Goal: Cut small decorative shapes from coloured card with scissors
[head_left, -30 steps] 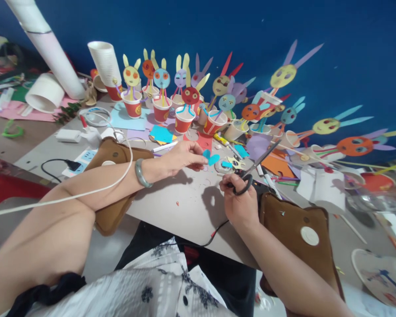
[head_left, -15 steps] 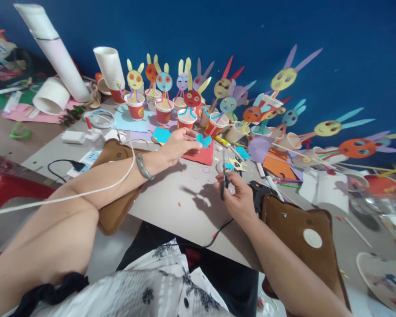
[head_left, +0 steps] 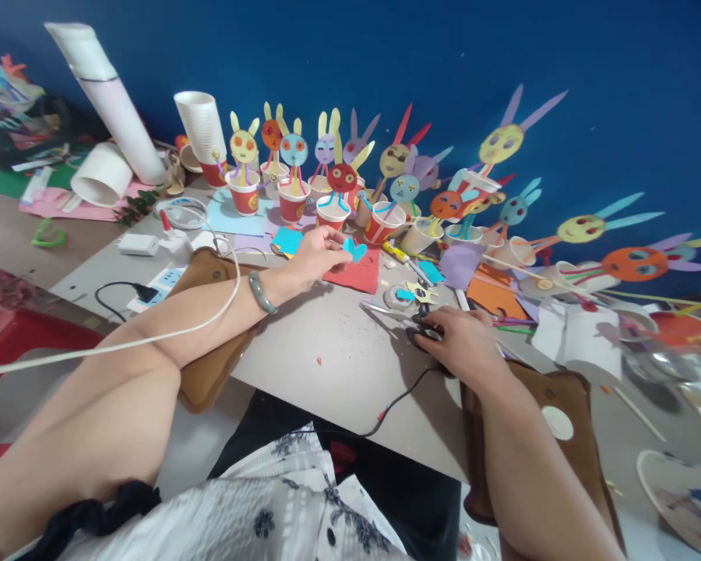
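Observation:
My left hand (head_left: 321, 257) pinches a small blue paper cutout (head_left: 355, 250) between thumb and fingertips, held above a red sheet of paper (head_left: 359, 278). The cutout has rounded lobes, like a heart or a pair of ears. Low over the table on the right, my right hand (head_left: 461, 343) has its fingers on the black handles of a pair of scissors (head_left: 385, 312). The blades point left along the tabletop. Just behind the scissors lie a roll of clear tape (head_left: 396, 297) and a yellow paper scrap (head_left: 422, 293).
Paper cups with rabbit-faced puppets, such as a red cup (head_left: 295, 201), line the back by the blue wall. Brown cushions (head_left: 210, 374) lie under my forearms. A white cable (head_left: 122, 348) crosses my left arm. A power strip (head_left: 167, 287) sits at the left.
My right hand has turned palm down and moved right, and the scissors have swung from upright to lying low with blades leftward. My left hand still holds the blue cutout, nearly unmoved.

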A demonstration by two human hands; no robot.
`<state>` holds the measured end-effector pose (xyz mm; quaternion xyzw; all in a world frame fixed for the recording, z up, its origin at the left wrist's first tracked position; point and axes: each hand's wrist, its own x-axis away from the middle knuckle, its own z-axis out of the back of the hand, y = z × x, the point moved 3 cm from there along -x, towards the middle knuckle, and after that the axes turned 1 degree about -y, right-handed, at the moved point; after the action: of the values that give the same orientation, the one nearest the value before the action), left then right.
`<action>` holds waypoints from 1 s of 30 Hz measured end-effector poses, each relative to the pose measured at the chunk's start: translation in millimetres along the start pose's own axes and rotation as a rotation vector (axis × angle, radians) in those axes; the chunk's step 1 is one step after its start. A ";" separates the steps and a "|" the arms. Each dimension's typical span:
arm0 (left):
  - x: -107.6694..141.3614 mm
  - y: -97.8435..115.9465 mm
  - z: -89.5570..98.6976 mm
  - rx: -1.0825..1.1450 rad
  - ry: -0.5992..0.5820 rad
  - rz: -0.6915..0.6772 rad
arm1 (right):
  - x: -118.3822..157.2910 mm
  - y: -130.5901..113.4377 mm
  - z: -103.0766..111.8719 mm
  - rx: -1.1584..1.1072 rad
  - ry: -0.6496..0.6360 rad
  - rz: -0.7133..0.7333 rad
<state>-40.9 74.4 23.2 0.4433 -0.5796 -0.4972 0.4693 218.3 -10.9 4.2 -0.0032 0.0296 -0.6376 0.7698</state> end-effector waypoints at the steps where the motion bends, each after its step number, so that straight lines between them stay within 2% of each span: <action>1: 0.2 -0.5 0.0 -0.003 -0.005 0.001 | 0.5 1.7 -0.6 0.039 -0.051 0.003; 3: 0.0 -1.5 0.1 -0.012 -0.012 0.001 | 1.8 4.1 -1.4 0.117 -0.110 0.018; 6: -1.6 -2.9 0.1 -0.030 -0.027 -0.001 | 3.3 7.0 -1.3 0.199 -0.131 0.030; 9: -3.2 -5.9 -2.5 -0.045 -0.072 0.012 | 2.7 7.2 0.7 0.165 -0.120 0.022; 12: 2.2 -12.0 -11.1 -0.056 -0.183 0.011 | 1.5 -1.7 6.9 -0.051 0.055 0.021; 14: 12.6 -17.6 -21.0 -0.068 -0.316 -0.004 | 2.8 -12.2 8.9 -0.322 0.177 0.016; 17: 33.7 -24.5 -35.0 -0.104 -0.483 -0.092 | 6.7 -32.4 0.9 -0.741 0.115 0.039; 19: 45.2 -27.1 -41.2 -0.140 -0.556 -0.180 | 9.9 -43.4 -5.5 -0.885 0.061 0.053; 23: 51.2 -30.6 -43.2 -0.181 -0.589 -0.255 | 13.0 -52.1 -11.8 -0.992 0.067 0.078; 30: 47.3 -36.4 -41.9 -0.198 -0.664 -0.232 | 12.3 -50.3 -15.2 -1.104 0.041 0.041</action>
<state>-5.8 17.2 -5.3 0.2729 -0.5954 -0.7177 0.2365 170.5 -31.8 -9.4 -0.3934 0.3746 -0.5123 0.6652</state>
